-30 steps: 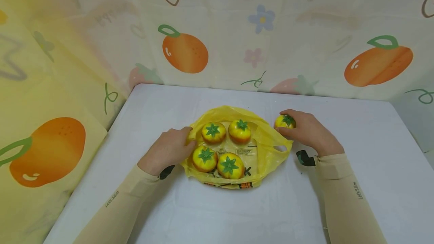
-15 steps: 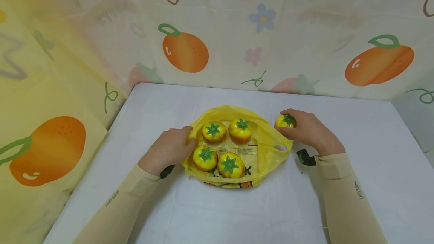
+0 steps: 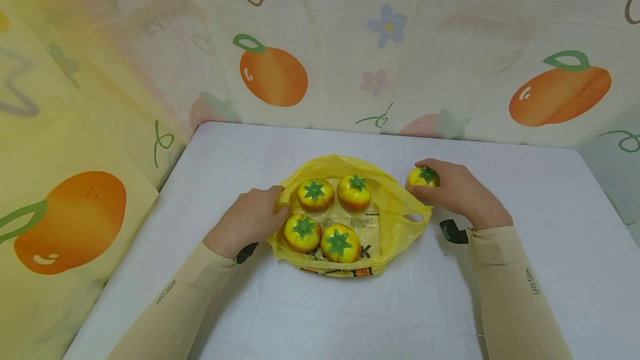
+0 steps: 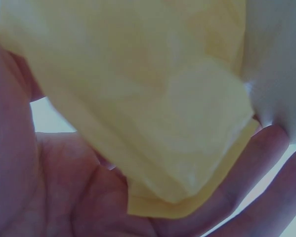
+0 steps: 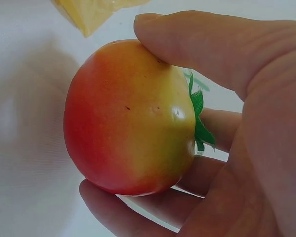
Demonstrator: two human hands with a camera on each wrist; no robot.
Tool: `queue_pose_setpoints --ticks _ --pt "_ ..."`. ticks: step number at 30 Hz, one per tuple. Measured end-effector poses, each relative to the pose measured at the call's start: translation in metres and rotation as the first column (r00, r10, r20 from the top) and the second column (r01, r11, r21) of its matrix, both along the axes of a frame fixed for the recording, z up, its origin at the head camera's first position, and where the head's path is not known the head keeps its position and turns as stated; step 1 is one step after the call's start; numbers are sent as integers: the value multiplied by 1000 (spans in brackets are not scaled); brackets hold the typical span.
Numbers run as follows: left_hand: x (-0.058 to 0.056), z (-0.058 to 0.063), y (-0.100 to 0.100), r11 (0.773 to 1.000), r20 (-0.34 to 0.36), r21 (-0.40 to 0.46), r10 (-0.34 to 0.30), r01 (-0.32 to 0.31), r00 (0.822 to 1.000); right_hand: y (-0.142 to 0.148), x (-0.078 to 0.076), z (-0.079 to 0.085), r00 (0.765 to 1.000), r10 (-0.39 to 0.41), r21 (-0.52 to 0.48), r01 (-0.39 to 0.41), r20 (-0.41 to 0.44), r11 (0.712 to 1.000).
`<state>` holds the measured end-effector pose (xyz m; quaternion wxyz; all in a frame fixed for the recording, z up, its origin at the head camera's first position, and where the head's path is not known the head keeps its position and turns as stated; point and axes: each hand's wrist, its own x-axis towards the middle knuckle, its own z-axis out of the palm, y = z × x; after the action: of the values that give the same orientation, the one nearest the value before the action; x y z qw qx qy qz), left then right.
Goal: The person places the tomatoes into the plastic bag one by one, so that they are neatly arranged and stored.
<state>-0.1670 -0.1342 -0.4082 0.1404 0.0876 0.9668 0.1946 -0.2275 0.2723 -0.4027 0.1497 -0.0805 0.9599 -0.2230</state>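
Observation:
At the left edge of a yellow plastic bag (image 3: 400,226), my left hand (image 3: 247,221) holds the film between thumb and fingers. The left wrist view has the bag's film (image 4: 152,113) hanging across the palm and fingers. Several yellow-red tomatoes with green star-shaped tops, such as this tomato (image 3: 340,243), sit on the spread bag. To the bag's right, my right hand (image 3: 457,190) grips another tomato (image 5: 128,118), thumb on one side and fingers on the other. Its red underside faces the right wrist camera, with the green leaves toward the palm.
A white cloth covers the table (image 3: 330,315). A patterned curtain (image 3: 320,43) with printed oranges and flowers stands along the back and left edges. The bag's handle hole (image 3: 414,218) faces the right hand.
My right hand has shifted slightly right and away from the bag with the tomato in its grip. The left hand and the tomatoes on the bag have stayed put.

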Motion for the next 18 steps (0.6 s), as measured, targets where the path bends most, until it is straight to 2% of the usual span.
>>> queue_pose_setpoints --ticks 18 --pt "0 -2 1 1000 -11 -6 -4 4 1000 3 4 9 999 -7 -3 7 -40 1000"
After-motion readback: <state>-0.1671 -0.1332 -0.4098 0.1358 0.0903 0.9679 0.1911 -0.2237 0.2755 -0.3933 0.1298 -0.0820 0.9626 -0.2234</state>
